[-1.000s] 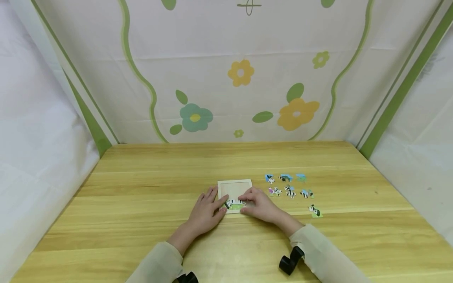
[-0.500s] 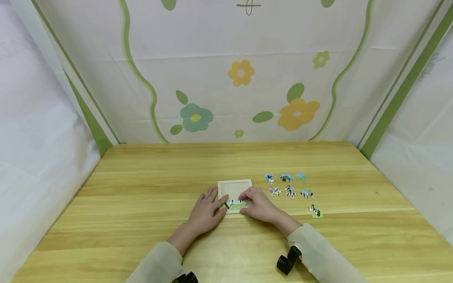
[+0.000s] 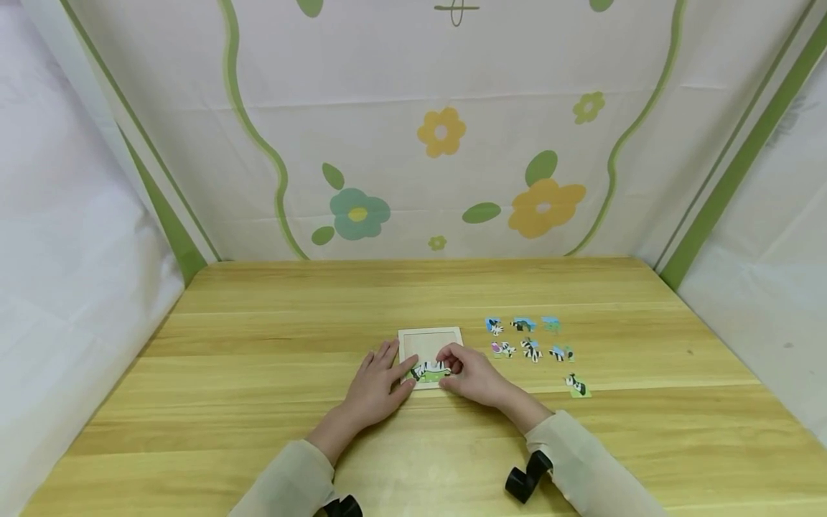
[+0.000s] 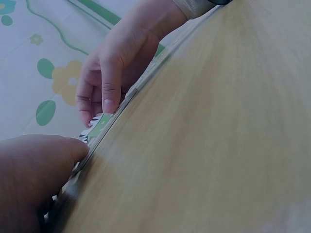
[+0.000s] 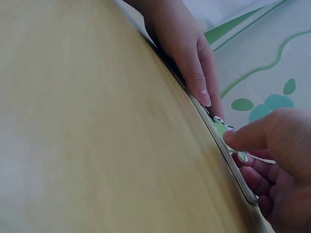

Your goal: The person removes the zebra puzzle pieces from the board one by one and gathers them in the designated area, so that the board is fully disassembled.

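Note:
A small square puzzle tray (image 3: 429, 332) with a pale raised rim lies mid-table. In its near part is a jigsaw piece (image 3: 431, 373) with green ground and black-and-white stripes. My left hand (image 3: 375, 388) rests flat along the tray's left side, thumb and index finger straight at the near left corner. My right hand (image 3: 477, 375) pinches the right part of the piece between thumb and curled fingers. In the right wrist view, the right thumb (image 5: 248, 136) presses the green face of the piece while the other fingers curl by the tray's edge. The right hand hides the tray's right rim.
To the right of the tray lie several loose jigsaw pieces (image 3: 531, 350) in two rows, with blue, green and black-and-white prints. Another piece (image 3: 577, 385) with a panda-like print sits nearer, farther right. A white flowered cloth (image 3: 388, 143) stands behind the wooden table (image 3: 258, 330).
My right fingers shift slightly on the piece, and more of its striped upper edge shows now. The left hand and the loose pieces stay where they were.

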`<state>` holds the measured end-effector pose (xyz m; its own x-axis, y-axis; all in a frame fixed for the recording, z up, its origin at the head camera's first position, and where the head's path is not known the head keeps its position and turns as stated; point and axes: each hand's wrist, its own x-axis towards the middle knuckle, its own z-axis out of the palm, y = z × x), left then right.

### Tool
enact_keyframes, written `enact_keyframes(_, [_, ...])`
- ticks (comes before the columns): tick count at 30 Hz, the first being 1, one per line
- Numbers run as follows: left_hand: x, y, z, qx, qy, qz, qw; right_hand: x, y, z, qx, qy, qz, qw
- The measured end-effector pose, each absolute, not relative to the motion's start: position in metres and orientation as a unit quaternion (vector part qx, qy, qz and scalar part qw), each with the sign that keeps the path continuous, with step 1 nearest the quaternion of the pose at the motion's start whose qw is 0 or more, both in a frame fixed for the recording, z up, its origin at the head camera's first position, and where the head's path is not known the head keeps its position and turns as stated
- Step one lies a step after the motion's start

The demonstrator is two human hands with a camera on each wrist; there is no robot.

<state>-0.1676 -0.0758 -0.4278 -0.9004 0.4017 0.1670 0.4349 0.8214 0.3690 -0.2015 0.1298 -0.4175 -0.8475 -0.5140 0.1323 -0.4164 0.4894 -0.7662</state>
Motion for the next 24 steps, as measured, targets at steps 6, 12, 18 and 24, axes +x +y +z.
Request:
enact_keyframes(6, [-0.1669,-0.0767,-0.4271,-0.222,-0.952,-0.206,0.046,-0.2016,0.1319,-0.4186,-0.269,0.859,-0.432,0.063])
enact_keyframes(12, [-0.1668,-0.0765,-0.4261,-0.225,-0.951,-0.208,0.042,-0.2026,0.1341,-0.4204,-0.284,0.848,-0.445,0.059])
enact_keyframes(18, [-0.1665,-0.0768,-0.4244,-0.226,-0.950,-0.210,0.039,-0.2030,0.1349,-0.4206,-0.291,0.847,-0.441,0.054])
enact_keyframes(24, [-0.1669,-0.0768,-0.4238,-0.228,-0.950,-0.210,0.040,-0.2033,0.1352,-0.4202,-0.292,0.853,-0.429,0.052])
